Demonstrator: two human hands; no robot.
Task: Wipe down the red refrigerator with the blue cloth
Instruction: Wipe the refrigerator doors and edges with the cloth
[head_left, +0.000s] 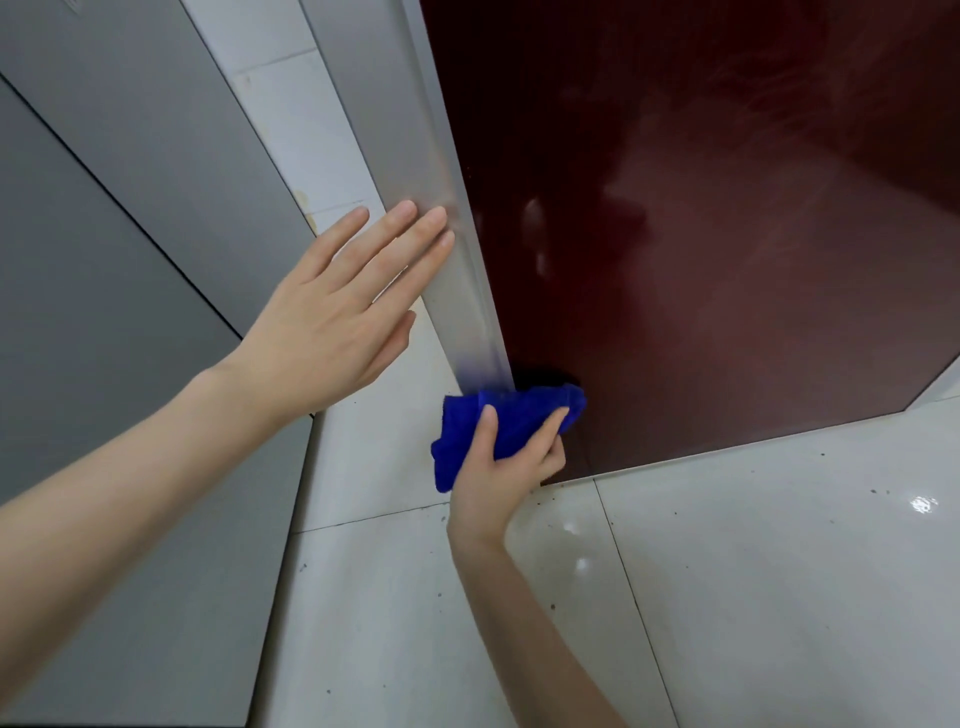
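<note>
Currently: blue cloth (514, 421) — bunched, gripped in right hand (498, 478) at refrigerator (701, 260) bottom corner, 6 o'clock. Left hand (332, 317) spread flat against grey side edge (467, 306), 9 o'clock. Progress, judged: wiping at lowest stretch — streaky red front likely unfinished.

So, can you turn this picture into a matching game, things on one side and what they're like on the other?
Things:
1 left hand
2 right hand
3 blue cloth
4 red refrigerator

States:
a bunched at the fridge's lower corner
b flat and open, at the grey side panel
c gripping the cloth
d glossy, showing reflections

Pairs: 1-b, 2-c, 3-a, 4-d
</note>
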